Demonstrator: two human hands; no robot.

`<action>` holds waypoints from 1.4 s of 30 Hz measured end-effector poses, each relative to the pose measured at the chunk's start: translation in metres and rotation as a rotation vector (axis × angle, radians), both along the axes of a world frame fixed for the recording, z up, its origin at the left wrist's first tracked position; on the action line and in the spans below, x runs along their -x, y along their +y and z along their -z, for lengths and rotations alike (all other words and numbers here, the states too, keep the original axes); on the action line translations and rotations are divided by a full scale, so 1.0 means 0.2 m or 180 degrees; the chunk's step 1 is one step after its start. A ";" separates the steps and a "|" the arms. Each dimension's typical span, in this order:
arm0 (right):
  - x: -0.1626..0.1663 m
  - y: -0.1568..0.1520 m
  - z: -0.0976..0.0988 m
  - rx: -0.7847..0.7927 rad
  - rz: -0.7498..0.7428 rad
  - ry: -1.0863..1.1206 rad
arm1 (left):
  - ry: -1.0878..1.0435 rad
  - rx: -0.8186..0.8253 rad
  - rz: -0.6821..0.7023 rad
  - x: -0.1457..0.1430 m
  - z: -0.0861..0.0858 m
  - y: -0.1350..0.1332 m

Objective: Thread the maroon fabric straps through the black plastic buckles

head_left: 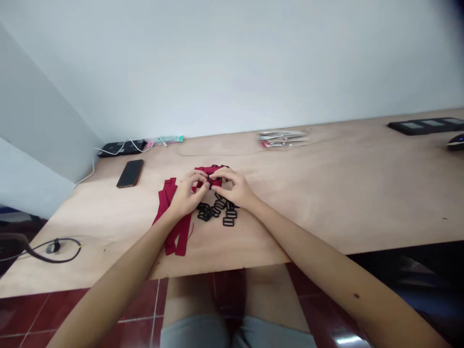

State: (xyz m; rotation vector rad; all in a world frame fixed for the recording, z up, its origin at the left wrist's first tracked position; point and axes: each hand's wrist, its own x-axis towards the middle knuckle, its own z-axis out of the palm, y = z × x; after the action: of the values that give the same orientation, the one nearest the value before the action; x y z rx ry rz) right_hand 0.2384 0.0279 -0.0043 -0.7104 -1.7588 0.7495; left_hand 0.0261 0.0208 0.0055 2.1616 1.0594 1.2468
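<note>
Both hands meet over the table, fingers pinched close together. Between the fingertips is a short red strap [216, 182] with a dark buckle on it, mostly hidden by the fingers. My left hand [189, 194] is closed on the left side of it, and my right hand [235, 187] grips the right side. Several loose black slider buckles [228, 221] lie just below the hands. Flat red strap pieces [183, 234] are spread beside and under my left wrist. Behind the fingers sits a bunch of red straps [208, 169] with black pieces among them.
A phone [130, 173] lies at the left, near black adapters [121, 148] with a white cable. Flat packets [282, 138] rest by the wall. A black panel-like object [424, 126] is at the far right. A looped black cable [54, 249] crosses the left front edge.
</note>
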 end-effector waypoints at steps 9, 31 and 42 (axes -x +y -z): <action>0.00 -0.02 0.01 -0.0631 0.0280 -0.0540 | 0.0094 0.0027 0.0079 -0.01 0.01 0.01; -0.05 0.08 0.08 0.0312 0.0842 0.0237 | -0.2485 0.1489 -0.0215 -0.01 0.03 0.06; -0.03 0.27 -0.02 -0.0327 0.1221 -0.0563 | -0.2649 0.1406 -0.0481 0.01 0.03 0.07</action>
State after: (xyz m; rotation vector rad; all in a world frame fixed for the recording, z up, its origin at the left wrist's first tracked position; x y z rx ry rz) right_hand 0.2444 0.0816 -0.0006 -1.0310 -1.7320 0.3417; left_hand 0.0237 0.0342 -0.0010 1.0728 0.9919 1.5778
